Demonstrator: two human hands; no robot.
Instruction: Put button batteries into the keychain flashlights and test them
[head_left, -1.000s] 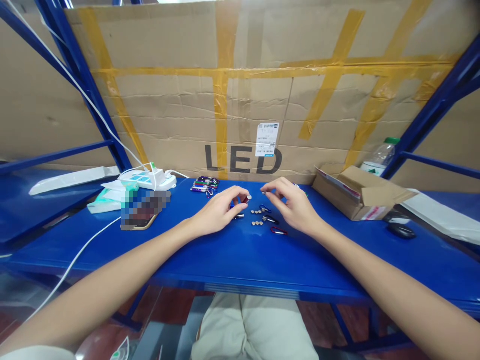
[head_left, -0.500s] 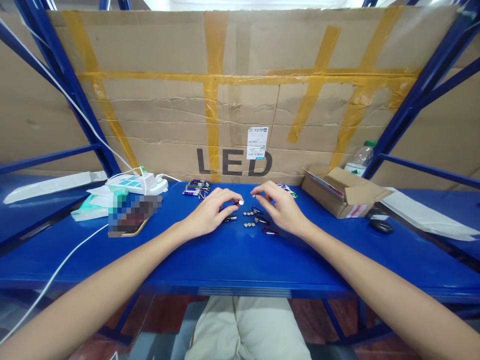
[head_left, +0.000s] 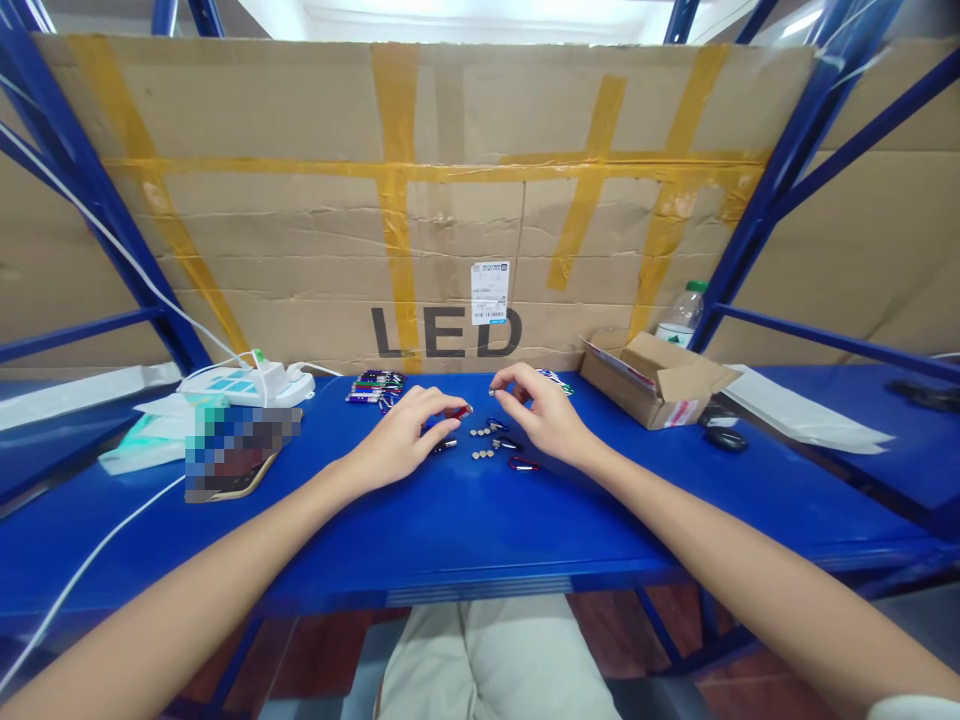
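Two pinches: half-hidden red piece [head_left: 463, 412] in left hand [head_left: 407, 438], indistinct bit [head_left: 492, 392] in right hand [head_left: 546, 415].

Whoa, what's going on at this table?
Someone's left hand holds a little red tube by its sides. Their right hand pinches a tiny shiny bit, too small to make out. The two pieces are apart. Small round discs and a red clip lie on the blue table, nearer the person than the fingertips.

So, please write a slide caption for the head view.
At a blue table, the left hand holds a red item, the right hand a small part.
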